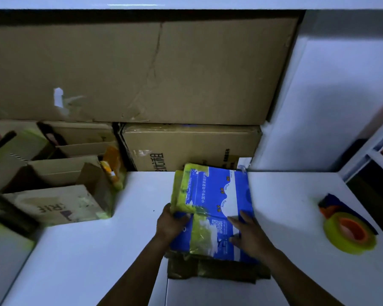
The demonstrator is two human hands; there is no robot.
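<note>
Where the hands meet: blue box (217, 202) on the table (97, 250)
Left hand (171, 224): grips its left edge
Right hand (249, 236): fingers flat on top

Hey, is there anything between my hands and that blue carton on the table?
Nothing visible. Both hands are on the blue carton: the left hand grips its left edge and the right hand lies flat on its top. The tape roll sits apart on the right of the table.

Tape roll (349, 233) right of box (217, 202); cartons (186, 146) behind, seemingly stacked
</note>
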